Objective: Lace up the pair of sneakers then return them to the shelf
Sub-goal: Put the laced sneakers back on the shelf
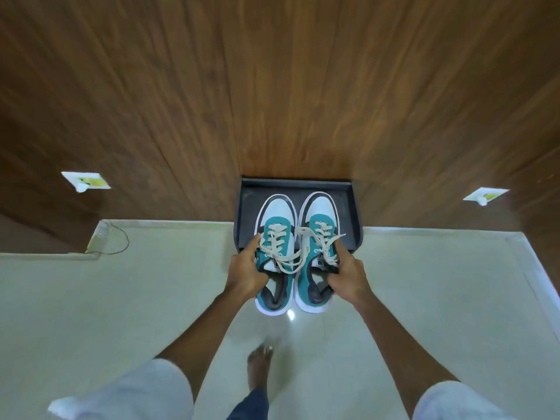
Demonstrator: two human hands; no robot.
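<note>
both arms reach forward and down, bare from the short pale sleeves to the wrists, converging ahead of the body. the left hand (247, 272) curls closed, fingers (253, 242) extended forward along what it grips. the right hand (348, 275) mirrors it, also clenched, thumb side inward. a bare foot (260, 366) stands between the forearms.
</note>
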